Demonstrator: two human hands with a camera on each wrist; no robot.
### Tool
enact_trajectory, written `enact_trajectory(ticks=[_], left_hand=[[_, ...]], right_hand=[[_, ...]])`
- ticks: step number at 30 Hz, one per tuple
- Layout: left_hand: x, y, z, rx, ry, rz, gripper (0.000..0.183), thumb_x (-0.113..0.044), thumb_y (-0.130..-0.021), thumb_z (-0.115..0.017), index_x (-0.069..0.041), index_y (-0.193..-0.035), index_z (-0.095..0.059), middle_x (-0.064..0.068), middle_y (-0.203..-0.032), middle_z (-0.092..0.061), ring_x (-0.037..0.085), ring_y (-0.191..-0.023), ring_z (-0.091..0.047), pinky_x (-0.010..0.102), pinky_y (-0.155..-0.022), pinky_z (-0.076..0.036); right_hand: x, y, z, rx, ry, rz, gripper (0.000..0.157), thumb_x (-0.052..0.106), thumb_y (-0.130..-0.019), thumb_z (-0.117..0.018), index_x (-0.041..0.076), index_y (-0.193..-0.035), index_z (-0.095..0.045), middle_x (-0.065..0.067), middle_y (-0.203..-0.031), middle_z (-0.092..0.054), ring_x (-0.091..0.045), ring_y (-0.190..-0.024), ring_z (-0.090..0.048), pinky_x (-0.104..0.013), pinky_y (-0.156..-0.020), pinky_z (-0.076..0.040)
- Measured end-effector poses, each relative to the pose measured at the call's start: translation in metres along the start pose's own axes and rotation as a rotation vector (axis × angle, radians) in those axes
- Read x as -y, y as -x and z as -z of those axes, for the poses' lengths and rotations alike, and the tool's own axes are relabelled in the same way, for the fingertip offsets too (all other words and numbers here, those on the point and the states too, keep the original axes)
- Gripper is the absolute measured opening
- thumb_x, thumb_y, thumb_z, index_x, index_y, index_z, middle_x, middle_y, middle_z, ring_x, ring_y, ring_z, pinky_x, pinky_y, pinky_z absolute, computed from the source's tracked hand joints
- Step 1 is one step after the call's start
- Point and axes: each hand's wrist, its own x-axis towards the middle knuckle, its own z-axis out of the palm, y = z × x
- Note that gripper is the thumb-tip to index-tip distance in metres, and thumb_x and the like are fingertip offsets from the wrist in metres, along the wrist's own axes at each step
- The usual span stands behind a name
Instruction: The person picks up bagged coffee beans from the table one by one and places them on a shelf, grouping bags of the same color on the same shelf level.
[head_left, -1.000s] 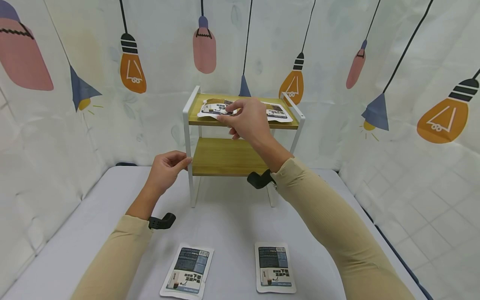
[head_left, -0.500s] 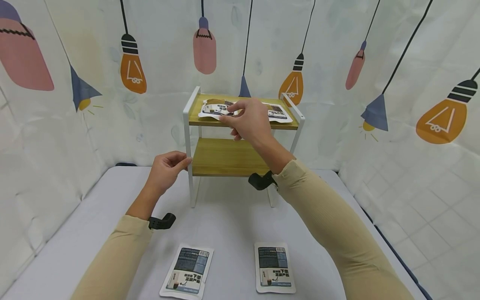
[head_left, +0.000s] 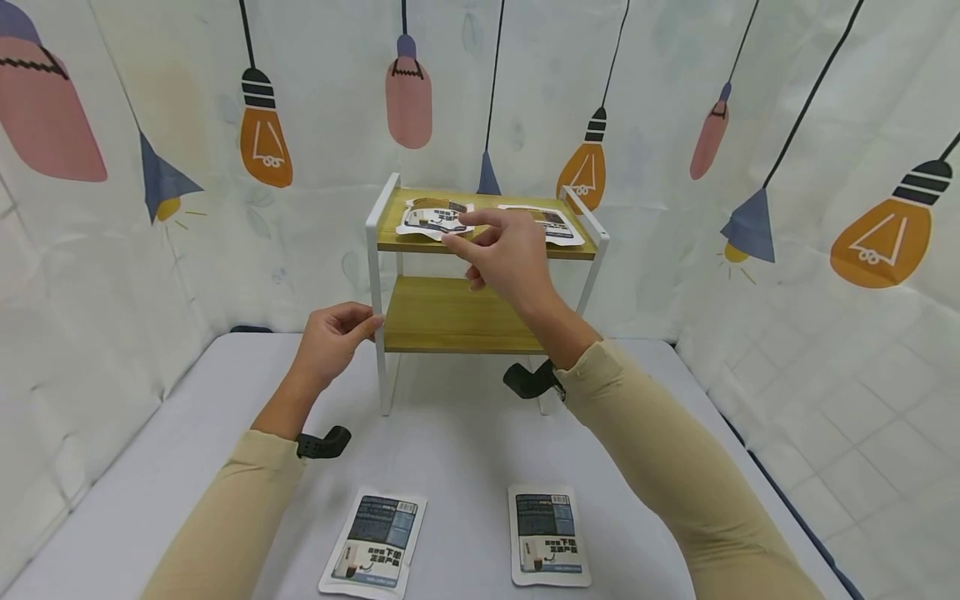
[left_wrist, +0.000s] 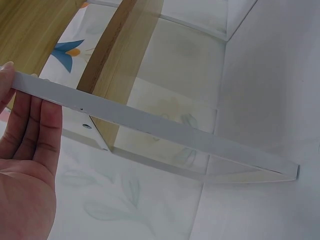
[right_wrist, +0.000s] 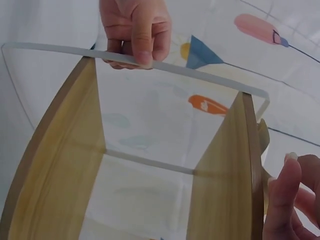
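A small two-tier shelf rack, with wooden boards and a white frame, stands on the table. My left hand pinches its left front upright between thumb and fingers. Above the top board's front edge is my right hand, thumb and index finger apart beside a white pouch lying at the board's left. A second printed pouch lies at the right of that board, partly behind my right hand. In the right wrist view, the right fingertips are close to a pouch's edge; any contact is unclear.
Two more printed pouches lie flat on the white tabletop nearer me, one at left and one at right. A white curtain with lamp prints hangs behind the rack and along both sides.
My right hand has shifted slightly right and down, away from the left pouch, and shows more of the right one. The pouches and my left hand stay in place.
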Motion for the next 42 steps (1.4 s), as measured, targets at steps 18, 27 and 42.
enact_trajectory(ticks=[18,27,42], left_hand=[[0.001,0.0,0.0,0.0,-0.005,-0.002,0.037,-0.031,-0.099,-0.069,0.001,-0.117,-0.072,-0.006,-0.095,-0.072,0.016,-0.087,-0.066,0.018,-0.08,-0.055],[0.002,0.0,0.001,-0.006,-0.017,-0.008,0.036,-0.031,-0.099,-0.069,0.0,-0.116,-0.073,0.002,-0.098,-0.073,0.013,-0.086,-0.065,0.017,-0.079,-0.055],[0.001,-0.001,0.0,-0.009,0.003,-0.03,0.034,-0.027,-0.099,-0.069,0.003,-0.115,-0.072,-0.003,-0.094,-0.073,0.022,-0.086,-0.067,0.017,-0.078,-0.056]], right_hand=[[-0.022,0.042,0.002,0.037,-0.191,-0.014,0.035,0.023,-0.086,-0.084,0.013,-0.119,-0.077,-0.014,-0.084,-0.074,-0.024,-0.061,-0.065,-0.033,-0.063,-0.063],[-0.036,0.063,0.0,0.065,-0.197,0.007,0.032,0.024,-0.086,-0.085,0.014,-0.116,-0.078,-0.009,-0.087,-0.076,-0.024,-0.063,-0.069,-0.034,-0.062,-0.063],[-0.059,0.096,-0.002,0.093,-0.188,0.009,0.032,0.023,-0.088,-0.083,0.015,-0.118,-0.077,-0.007,-0.094,-0.076,-0.019,-0.072,-0.071,-0.03,-0.067,-0.061]])
